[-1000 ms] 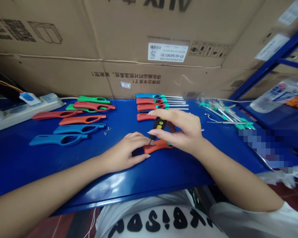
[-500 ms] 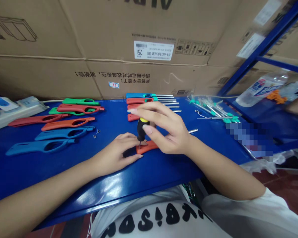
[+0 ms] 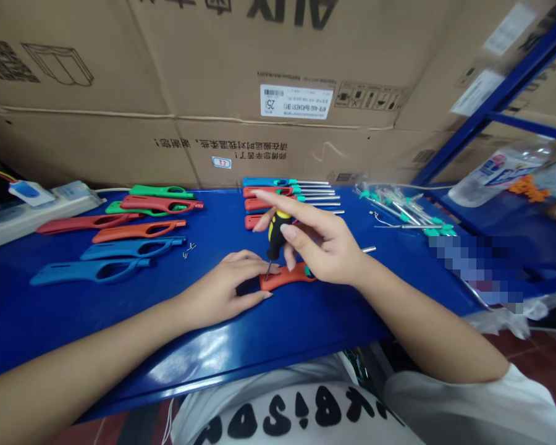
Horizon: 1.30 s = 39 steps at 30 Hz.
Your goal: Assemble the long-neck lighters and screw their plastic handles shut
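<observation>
An orange lighter [image 3: 288, 278], the long-necked kind, lies on the blue table with its metal tube coming out beyond my right wrist. My left hand [image 3: 229, 278] grips its near end, fingers on the far side and thumb along the near side. In my right hand [image 3: 331, 244] is a black and yellow screwdriver [image 3: 273, 238], held between thumb and fingers. It leans slightly, its tip at the end of the orange casing; the screw under it is too small to see. Several tiny screws [image 3: 189, 250] lie left of my left hand.
Coloured lighter casings [image 3: 74, 272] lie at left beside a white power strip [image 3: 28, 216]. Lighters with metal tubes [image 3: 259, 193] line the back. Tubes with green ends [image 3: 408, 213] are piled right, near a bottle [image 3: 495, 170]. A cardboard box [image 3: 213, 74] stands behind. A blurred arm shows far right.
My right fingers have shifted around the screwdriver handle, which leans a little more. My left hand keeps its hold on the lighter. The whole view has moved slightly.
</observation>
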### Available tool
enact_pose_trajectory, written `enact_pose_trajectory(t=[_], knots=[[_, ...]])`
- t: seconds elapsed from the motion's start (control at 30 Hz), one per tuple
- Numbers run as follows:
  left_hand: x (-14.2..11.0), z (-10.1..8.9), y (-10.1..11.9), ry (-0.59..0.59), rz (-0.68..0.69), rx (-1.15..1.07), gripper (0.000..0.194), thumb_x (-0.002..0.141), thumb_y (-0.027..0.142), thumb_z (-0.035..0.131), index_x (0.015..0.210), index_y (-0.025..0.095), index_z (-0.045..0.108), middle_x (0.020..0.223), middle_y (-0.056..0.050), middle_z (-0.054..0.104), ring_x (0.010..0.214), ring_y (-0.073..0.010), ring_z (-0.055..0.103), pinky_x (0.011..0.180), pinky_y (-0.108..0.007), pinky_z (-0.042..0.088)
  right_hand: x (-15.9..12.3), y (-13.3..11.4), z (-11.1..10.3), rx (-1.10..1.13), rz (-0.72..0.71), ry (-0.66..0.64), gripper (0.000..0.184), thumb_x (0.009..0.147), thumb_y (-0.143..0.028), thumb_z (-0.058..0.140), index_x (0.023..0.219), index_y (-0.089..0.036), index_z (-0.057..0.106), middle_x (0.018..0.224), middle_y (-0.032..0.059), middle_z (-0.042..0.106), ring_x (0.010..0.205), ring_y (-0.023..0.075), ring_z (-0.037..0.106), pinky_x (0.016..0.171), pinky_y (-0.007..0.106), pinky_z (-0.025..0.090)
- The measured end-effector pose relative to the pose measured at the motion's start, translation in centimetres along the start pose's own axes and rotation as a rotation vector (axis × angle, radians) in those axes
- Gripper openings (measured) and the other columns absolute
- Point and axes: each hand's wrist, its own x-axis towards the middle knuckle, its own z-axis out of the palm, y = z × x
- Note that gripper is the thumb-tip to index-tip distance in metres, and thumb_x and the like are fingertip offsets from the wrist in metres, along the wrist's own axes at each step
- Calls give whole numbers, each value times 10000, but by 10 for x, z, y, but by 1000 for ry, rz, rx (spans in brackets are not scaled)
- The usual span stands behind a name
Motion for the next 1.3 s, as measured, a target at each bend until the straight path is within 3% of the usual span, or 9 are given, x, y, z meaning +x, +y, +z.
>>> enact_pose_trajectory(t=[0.17,0.33,0.4,0.5,0.57,0.73,0.93,1.13,1.3], knots=[[-1,2,-3,12,17,-2,310,945,316,656,1247,245,655,1194,-76,701,1137,-260,604,1009,-461,474,-1,0,4,-260,-205,183,258,929,-388,677,1122,-219,704,922,34,750,752,144,679,725,290,595],[-3,3,-5,-5,6,-16,250,942,313,661,1177,229,680,1169,-76,692,1131,-263,596,1016,-457,464,0,-11,9,-69,-154,23,398,1051,-224,359,1413,-185,522,1239,92,705,1056,164,688,912,351,585],[-4,3,-5,-3,1,-8,234,940,315,663,1153,219,681,1161,-76,692,1128,-264,595,1015,-457,458,0,-13,10,-26,-153,0,355,1038,-225,435,1368,-196,563,1142,70,730,963,149,698,865,327,593],[-4,3,-5,-10,-7,-11,224,948,303,649,1155,221,677,1184,-77,683,1146,-262,585,1011,-444,459,-1,-10,10,-154,-267,106,242,948,-287,659,1170,-193,683,954,46,721,851,140,678,753,268,584],[-3,3,-5,-19,-13,-17,224,949,296,646,1159,224,677,1198,-75,680,1162,-262,578,1018,-441,456,-2,-9,10,-206,-297,145,247,949,-300,658,1165,-184,690,940,55,708,866,144,667,737,260,576],[-2,2,-5,-26,-9,-15,278,936,287,666,1209,233,664,1224,-72,683,1184,-266,571,1045,-453,439,-1,-10,9,17,-154,9,404,1040,-170,385,1413,-159,540,1185,96,704,1009,144,670,897,322,573],[-3,3,-4,16,7,-8,301,923,278,687,1218,227,662,1173,-69,701,1107,-246,604,997,-423,469,-3,-5,5,-230,-234,163,292,912,-280,713,1194,-207,695,958,45,736,757,130,664,717,264,579],[-1,1,-1,1,5,-54,359,923,289,701,1274,247,642,1189,-54,715,1100,-229,604,1004,-410,465,0,-6,-1,-104,-146,14,413,1035,-172,411,1429,-191,531,1286,106,679,1114,180,663,900,342,578],[-2,3,-3,35,11,-10,302,916,298,703,1204,213,671,1150,-72,699,1109,-245,603,989,-407,470,2,-12,1,-167,-160,69,248,941,-292,674,1167,-193,699,955,42,732,812,137,688,766,278,582]])
